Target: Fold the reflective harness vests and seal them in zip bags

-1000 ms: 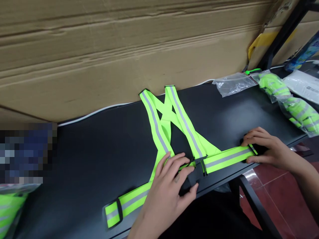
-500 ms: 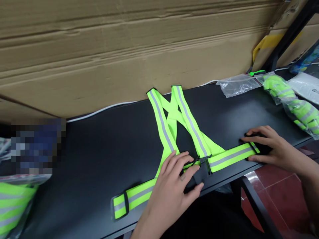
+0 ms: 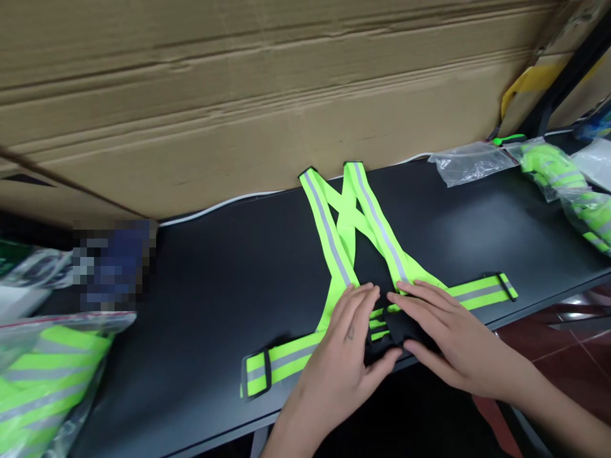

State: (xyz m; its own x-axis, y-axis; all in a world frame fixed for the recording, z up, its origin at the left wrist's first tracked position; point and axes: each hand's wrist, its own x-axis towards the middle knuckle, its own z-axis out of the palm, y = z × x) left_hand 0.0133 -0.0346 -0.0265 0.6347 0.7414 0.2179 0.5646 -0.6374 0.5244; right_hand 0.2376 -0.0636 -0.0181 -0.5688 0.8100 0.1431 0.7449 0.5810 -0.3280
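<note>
A neon-yellow reflective vest harness (image 3: 329,235) with grey stripes lies flat on the black table, its straps crossing at the back. My left hand (image 3: 346,350) rests over the waist belt left of the middle, fingers stretched and thumb apart. Over the belt's right part, close to the middle, lies my right hand (image 3: 442,331), also with fingers stretched and thumb apart. Black buckle pieces (image 3: 379,331) show in the gap between both hands; whether they are joined I cannot tell. Black sliders sit near the belt's left end (image 3: 258,374) and right end (image 3: 506,286).
Bagged neon-yellow harnesses lie at the left front (image 3: 52,375) and on the right (image 3: 554,168). A clear plastic bag (image 3: 470,165) lies at the back right. Cardboard (image 3: 229,127) stands behind the black table (image 3: 200,286), with a white cable (image 3: 214,207) along its foot.
My right hand has left the belt's right end and moved left to the middle, close to my left hand. The whole scene has shifted slightly right in view.
</note>
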